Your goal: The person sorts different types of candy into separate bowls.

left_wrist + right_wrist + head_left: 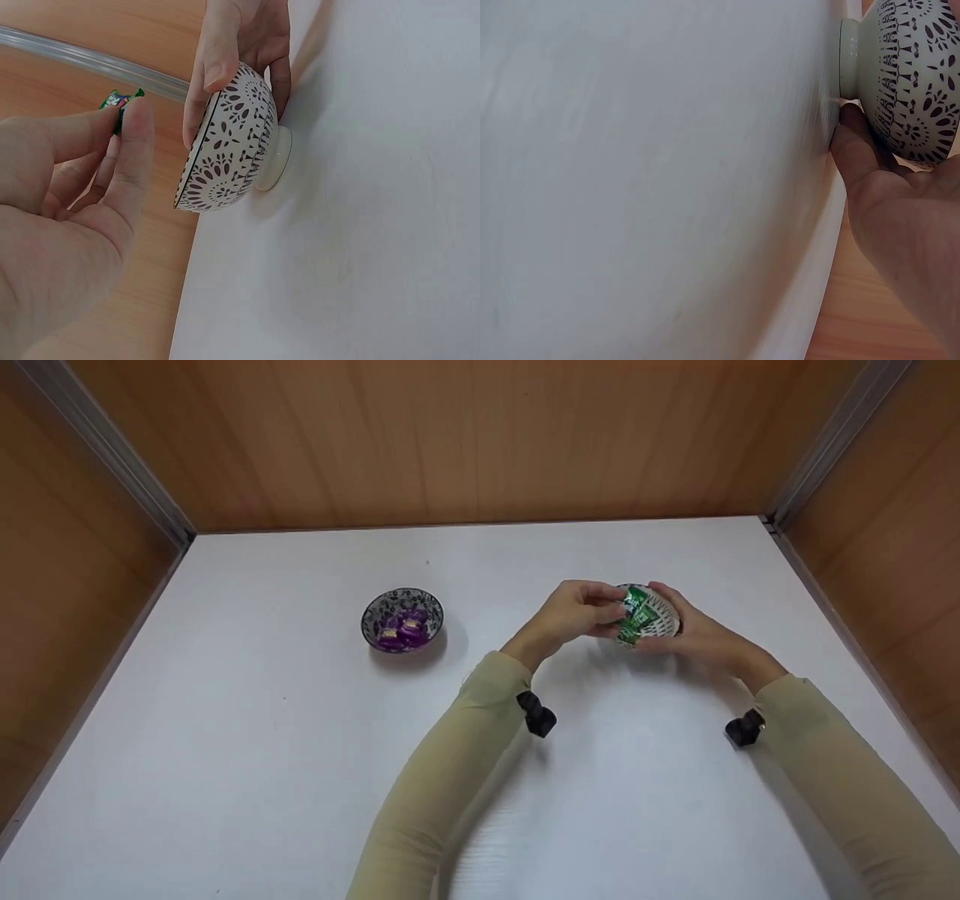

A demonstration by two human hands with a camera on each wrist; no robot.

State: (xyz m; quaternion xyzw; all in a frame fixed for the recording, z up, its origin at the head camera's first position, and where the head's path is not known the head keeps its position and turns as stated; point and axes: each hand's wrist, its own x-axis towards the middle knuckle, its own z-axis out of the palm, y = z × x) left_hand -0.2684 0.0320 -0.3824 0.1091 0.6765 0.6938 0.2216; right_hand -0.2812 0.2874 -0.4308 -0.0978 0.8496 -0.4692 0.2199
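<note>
A white bowl with a dark floral pattern [232, 142] is in my right hand [701, 634], whose thumb and fingers hold it round the side. Green-wrapped candies [639, 616] show inside this bowl in the head view. Just left of the rim, my left hand [571, 613] pinches a small green-wrapped candy [120, 100] between thumb and fingertips. From the right wrist view, the bowl's foot [850, 60] is very close to the table; whether it touches cannot be told. In that view the right fingers [855, 154] reach beneath the bowl's side.
A second patterned bowl [375, 610] stands to the left on the white table [247, 720], with several purple-wrapped candies [405, 630] in it. Wooden panels [480, 442] enclose the table at the back and both sides. Each sleeve carries a small black wrist camera [537, 715].
</note>
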